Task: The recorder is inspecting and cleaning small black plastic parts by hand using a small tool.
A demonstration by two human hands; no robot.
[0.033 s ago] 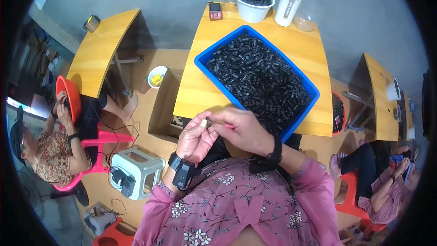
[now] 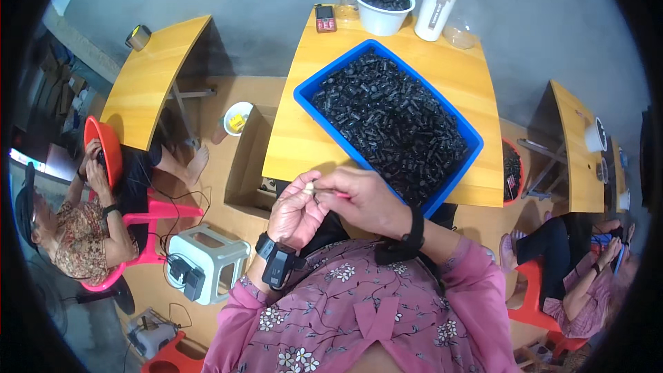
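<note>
In front of my body, short of the table's near edge, my two hands meet at the fingertips. My left hand (image 2: pixel 293 215) is closed in a pinch, palm up, with a small pale spot at its fingertips. What it pinches is too small to make out. My right hand (image 2: pixel 369 199) is closed round a thin tool with a red handle (image 2: pixel 341 195), its tip hidden at the left fingers. Just beyond them a blue tray (image 2: pixel 461 181) stands slantwise on the yellow table (image 2: pixel 290 141), heaped with small black plastic parts (image 2: pixel 387 110).
A white bowl of black parts (image 2: pixel 382 22), a white flask (image 2: pixel 436 7) and a red phone (image 2: pixel 325 19) stand at the table's back. A cardboard box (image 2: pixel 243 166) and grey stool (image 2: pixel 207 262) are at left. Co-workers sit on both sides.
My right hand has shifted slightly left against the left fingertips, and the red handle with it. The dark bit that showed between the fingertips is now mostly hidden.
</note>
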